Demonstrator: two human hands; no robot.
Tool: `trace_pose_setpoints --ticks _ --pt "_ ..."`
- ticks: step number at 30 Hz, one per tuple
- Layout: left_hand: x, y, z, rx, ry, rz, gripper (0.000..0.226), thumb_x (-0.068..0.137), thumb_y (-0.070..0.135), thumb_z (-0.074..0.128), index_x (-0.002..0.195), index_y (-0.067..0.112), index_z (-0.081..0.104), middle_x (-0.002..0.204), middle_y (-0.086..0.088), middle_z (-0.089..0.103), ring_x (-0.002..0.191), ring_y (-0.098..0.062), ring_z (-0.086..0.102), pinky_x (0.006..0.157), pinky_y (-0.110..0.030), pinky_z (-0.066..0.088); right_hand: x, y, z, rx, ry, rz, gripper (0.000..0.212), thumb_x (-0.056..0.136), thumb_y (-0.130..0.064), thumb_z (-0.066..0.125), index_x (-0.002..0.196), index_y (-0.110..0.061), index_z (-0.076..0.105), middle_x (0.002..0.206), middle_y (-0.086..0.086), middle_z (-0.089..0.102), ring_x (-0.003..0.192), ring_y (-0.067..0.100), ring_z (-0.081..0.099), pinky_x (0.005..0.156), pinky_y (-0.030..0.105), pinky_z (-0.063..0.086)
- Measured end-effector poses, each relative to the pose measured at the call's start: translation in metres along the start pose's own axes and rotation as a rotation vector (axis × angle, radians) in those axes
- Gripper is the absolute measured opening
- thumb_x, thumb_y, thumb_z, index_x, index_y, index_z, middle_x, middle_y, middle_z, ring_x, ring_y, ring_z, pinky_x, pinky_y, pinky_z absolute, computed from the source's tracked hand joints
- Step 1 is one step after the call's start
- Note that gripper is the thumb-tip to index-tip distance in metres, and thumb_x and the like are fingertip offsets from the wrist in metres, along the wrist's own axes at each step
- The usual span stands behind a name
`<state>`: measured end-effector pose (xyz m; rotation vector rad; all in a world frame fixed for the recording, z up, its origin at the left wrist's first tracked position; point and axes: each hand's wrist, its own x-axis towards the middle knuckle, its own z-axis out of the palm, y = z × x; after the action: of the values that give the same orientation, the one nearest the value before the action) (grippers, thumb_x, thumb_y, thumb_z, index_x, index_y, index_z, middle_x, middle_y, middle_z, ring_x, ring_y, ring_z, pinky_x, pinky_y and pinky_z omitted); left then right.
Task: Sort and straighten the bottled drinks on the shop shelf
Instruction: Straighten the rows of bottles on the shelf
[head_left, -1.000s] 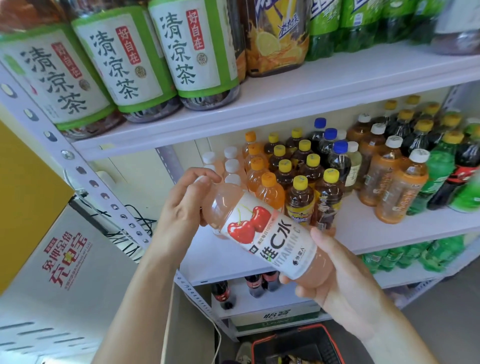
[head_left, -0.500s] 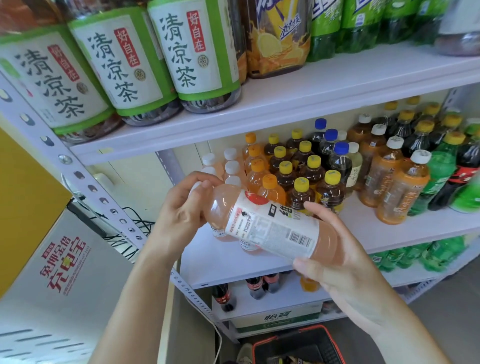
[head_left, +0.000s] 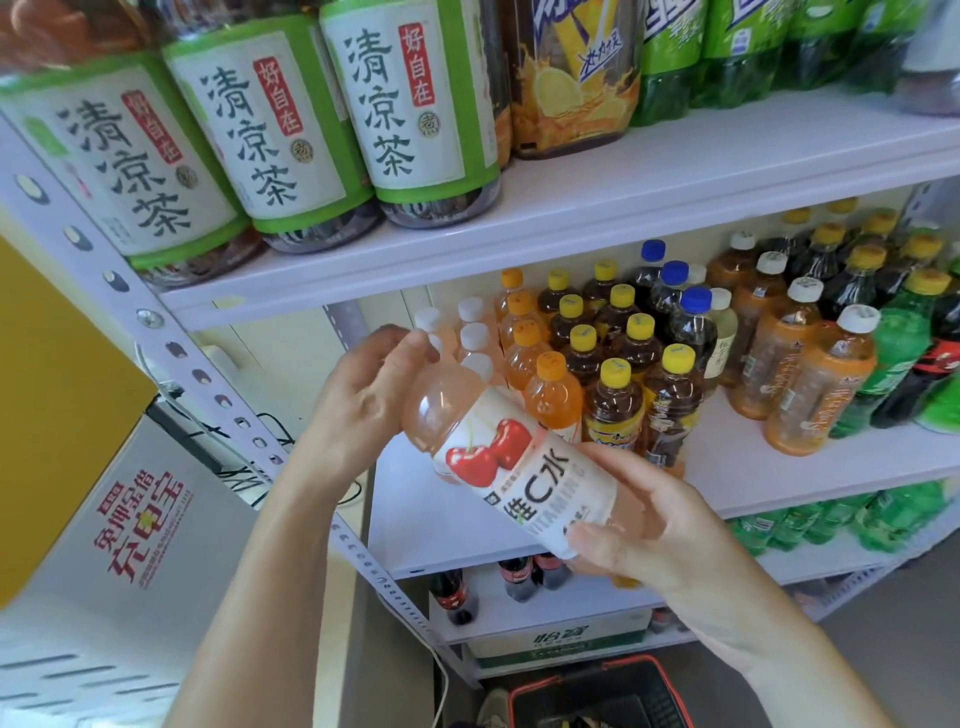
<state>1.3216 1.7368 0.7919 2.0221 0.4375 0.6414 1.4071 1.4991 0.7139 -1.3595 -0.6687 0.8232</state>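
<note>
I hold a pink vitamin C drink bottle (head_left: 498, 457) with a cherry picture on its white label, tilted in front of the middle shelf (head_left: 769, 467). My left hand (head_left: 363, 400) grips its cap end at the upper left; the cap is hidden under my fingers. My right hand (head_left: 654, 525) grips its base at the lower right. Behind it stand more white-capped pink bottles (head_left: 472, 332), orange-capped juice bottles (head_left: 550, 395) and yellow-capped dark tea bottles (head_left: 613, 405) in rows.
Large green-labelled tea bottles (head_left: 415, 114) line the top shelf (head_left: 623, 202). Blue-capped, white-capped orange and green bottles (head_left: 898, 353) fill the right of the middle shelf. Cola bottles (head_left: 452, 592) stand lower down. A red-rimmed basket (head_left: 597, 691) sits on the floor, a grey cabinet (head_left: 104, 545) at left.
The bottle turned about its long axis: the barcode side faced me half a second ago, now the cherry label faces me again. Both hands kept their hold.
</note>
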Motion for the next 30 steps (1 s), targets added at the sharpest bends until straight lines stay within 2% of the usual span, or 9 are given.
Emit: trace_pose_setpoints --ticks 3,5,8,14,16,19,23,26,30 --pt "0.002 -0.005 -0.003 0.027 -0.022 -0.081 0.040 0.085 0.059 0.050 0.072 0.024 0.065 0.052 0.012 0.050 0.048 -0.008 0.042 0.052 -0.029 0.031 0.003 0.005 0.005 -0.234 0.178 -0.087 0.070 0.060 -0.036 0.086 0.123 -0.047 0.057 0.122 -0.017 0.063 0.113 0.004 0.059 0.089 0.029 0.051" --pt "0.002 -0.010 -0.004 -0.067 -0.008 -0.106 0.036 0.082 0.054 0.057 0.074 0.021 0.066 0.056 0.007 0.050 0.053 -0.014 0.040 0.054 -0.029 0.031 0.006 0.006 0.009 -0.293 0.227 -0.133 0.071 0.059 -0.032 0.086 0.122 -0.045 0.056 0.122 -0.022 0.058 0.115 0.001 0.055 0.093 0.028 0.049" --pt "0.001 -0.014 -0.005 -0.109 -0.029 -0.102 0.039 0.076 0.060 0.061 0.082 0.022 0.068 0.067 -0.007 0.054 0.064 -0.022 0.044 0.063 -0.037 0.038 0.010 0.009 0.011 -0.361 0.245 -0.159 0.071 0.061 -0.025 0.089 0.118 -0.049 0.054 0.121 -0.029 0.052 0.115 -0.001 0.051 0.094 0.029 0.048" --pt "0.002 -0.015 -0.010 -0.093 -0.046 -0.077 0.038 0.075 0.060 0.064 0.087 0.024 0.068 0.070 -0.012 0.052 0.067 -0.024 0.044 0.068 -0.040 0.039 0.020 0.019 0.018 -0.380 0.253 -0.135 0.074 0.057 -0.030 0.088 0.116 -0.052 0.048 0.121 -0.025 0.053 0.114 0.004 0.051 0.093 0.032 0.049" --pt "0.003 -0.015 -0.012 -0.023 -0.020 -0.063 0.030 0.078 0.056 0.063 0.083 0.027 0.068 0.063 -0.007 0.056 0.061 -0.019 0.045 0.063 -0.034 0.039 0.024 0.024 0.020 -0.380 0.229 -0.134 0.073 0.062 -0.028 0.088 0.117 -0.053 0.048 0.125 -0.024 0.052 0.116 0.003 0.050 0.092 0.029 0.048" --pt "0.001 -0.014 -0.013 0.189 0.011 0.010 0.026 0.077 0.054 0.059 0.079 0.029 0.065 0.049 0.011 0.056 0.042 -0.005 0.042 0.044 -0.018 0.034 0.032 0.034 0.022 -0.410 0.203 -0.144 0.066 0.074 -0.024 0.083 0.121 -0.052 0.048 0.129 -0.028 0.047 0.120 -0.007 0.044 0.086 0.010 0.045" --pt "-0.004 -0.023 -0.006 0.605 -0.072 0.094 0.024 0.075 0.055 0.059 0.091 0.037 0.061 0.071 0.009 0.065 0.065 -0.012 0.059 0.057 -0.021 0.045 0.038 0.048 0.015 -0.466 0.218 -0.099 0.051 0.086 -0.022 0.071 0.121 -0.052 0.047 0.129 -0.032 0.044 0.118 -0.017 0.040 0.077 0.001 0.042" --pt "0.000 -0.046 -0.004 0.777 -0.176 0.100 0.026 0.083 0.042 0.064 0.106 0.032 0.063 0.093 0.003 0.064 0.082 -0.024 0.060 0.070 -0.032 0.048 0.043 0.054 0.008 -0.527 0.218 -0.080 0.051 0.089 -0.021 0.066 0.121 -0.055 0.044 0.124 -0.041 0.040 0.118 -0.017 0.040 0.088 0.013 0.044" --pt "0.010 -0.080 0.000 0.833 -0.282 0.065 0.029 0.088 0.026 0.064 0.117 0.027 0.062 0.102 -0.002 0.056 0.086 -0.032 0.061 0.071 -0.031 0.047 0.055 0.057 0.007 -0.574 0.207 -0.058 0.054 0.091 -0.022 0.064 0.135 -0.043 0.042 0.122 -0.039 0.038 0.120 -0.006 0.041 0.104 0.028 0.042"
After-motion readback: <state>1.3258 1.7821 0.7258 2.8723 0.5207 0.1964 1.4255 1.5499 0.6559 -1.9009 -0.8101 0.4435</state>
